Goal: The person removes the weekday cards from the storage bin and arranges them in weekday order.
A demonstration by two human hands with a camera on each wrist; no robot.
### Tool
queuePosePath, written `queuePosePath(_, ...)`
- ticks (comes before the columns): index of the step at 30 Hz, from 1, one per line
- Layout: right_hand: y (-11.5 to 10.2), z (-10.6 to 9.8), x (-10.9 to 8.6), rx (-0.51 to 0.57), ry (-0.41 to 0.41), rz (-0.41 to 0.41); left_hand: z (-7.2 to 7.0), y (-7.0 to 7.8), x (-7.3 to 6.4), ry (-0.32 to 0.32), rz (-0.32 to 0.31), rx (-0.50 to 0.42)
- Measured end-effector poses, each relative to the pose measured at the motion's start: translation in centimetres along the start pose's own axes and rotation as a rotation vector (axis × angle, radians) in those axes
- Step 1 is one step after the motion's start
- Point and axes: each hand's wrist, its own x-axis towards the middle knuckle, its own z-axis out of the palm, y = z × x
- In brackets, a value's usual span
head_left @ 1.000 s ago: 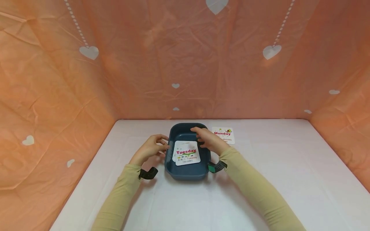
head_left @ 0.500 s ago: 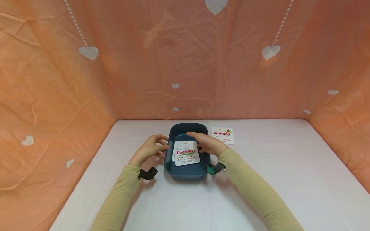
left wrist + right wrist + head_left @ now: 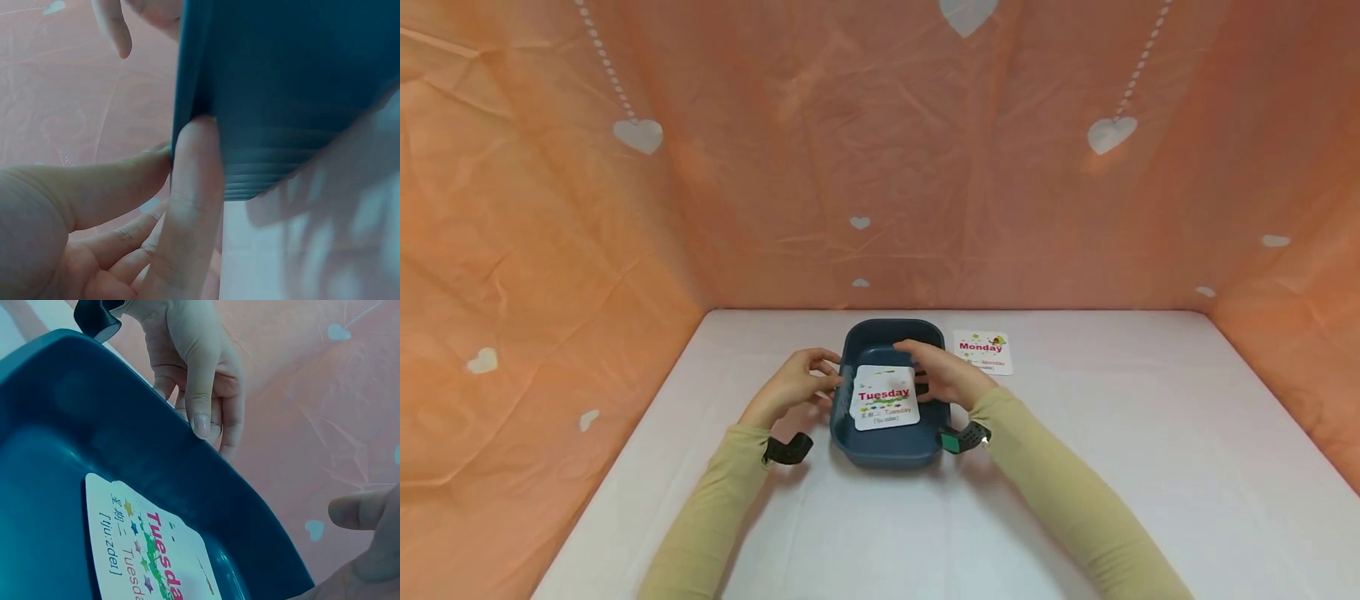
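Observation:
A dark blue rectangular tray point(image 3: 887, 454) stands on the white table. Inside lies a Tuesday card point(image 3: 885, 400), face up, with another card's edge showing under its left side. At the tray's left rim, my left hand point(image 3: 792, 385) pinches the wall; in the left wrist view the thumb lies at the edge and the index finger point(image 3: 197, 175) against the outer wall. My right hand point(image 3: 951, 375) is over the tray's right side, fingers loosely bent beside the card's right edge. Whether they touch the card cannot be seen. Its thumb point(image 3: 356, 511) points away from the fingers.
A Monday card point(image 3: 983, 352) lies on the white table point(image 3: 880, 533) to the right of the tray, partly behind my right hand. An orange sheet point(image 3: 925, 208) with white hearts rises along the table's back edge and both sides.
My right hand dips a little toward the card, then its thumb lifts back slightly to the right. The left hand, the tray and the cards keep their places; the view shifts slightly.

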Motion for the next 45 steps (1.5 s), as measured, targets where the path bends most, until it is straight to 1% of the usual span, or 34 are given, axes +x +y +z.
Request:
queuePosePath(5, -0.1, 0.3, -0.4, -0.004, -0.009, -0.012, 0.0, 0.1, 0.0, 0.009, -0.01, -0.001)
queuePosePath(8, -0.1, 0.5, -0.6, -0.005, -0.001, -0.018, 0.1, 0.0, 0.1, 0.003, -0.004, 0.0)
queuePosePath(12, 0.3, 0.7, -0.7, 0.0, 0.0, -0.034, 0.1, -0.5, -0.1, 0.003, -0.011, 0.005)
queuePosePath(16, 0.8, 1.0, -0.6, 0.003, -0.021, -0.059, 0.1, -1.1, -0.4, 0.017, -0.033, 0.002)
queuePosePath(19, 0.9, 1.0, -0.5, 0.0, -0.03, -0.075, 0.0, -1.3, -0.4, 0.018, -0.03, -0.004)
queuePosePath(22, 0.8, 0.9, -0.4, -0.016, -0.034, -0.087, -0.1, -1.2, -0.3, 0.022, -0.015, -0.007)
queuePosePath(27, 0.9, 0.9, -0.2, -0.088, -0.022, -0.097, 0.0, -1.1, -0.2, 0.025, -0.008, -0.006)
queuePosePath(30, 1.0, 0.7, -0.3, -0.127, -0.008, -0.098, 0.3, -1.0, -0.1, 0.012, -0.01, -0.01)
queuePosePath(35, 1.1, 0.3, -0.4, -0.134, 0.021, -0.108, 0.6, -0.8, 0.2, 0.0, 0.009, -0.01)
queuePosePath(39, 1.1, -0.2, -0.2, -0.174, 0.033, -0.142, 0.7, -0.7, 0.4, 0.001, 0.022, -0.012)
queuePosePath(42, 1.3, -0.4, -0.2, -0.232, 0.001, -0.177, 0.7, -0.9, 0.5, -0.005, 0.018, -0.023)
queuePosePath(45, 1.4, -0.5, -0.2, -0.256, -0.039, -0.202, 0.8, -1.2, 0.4, -0.012, 0.013, -0.032)
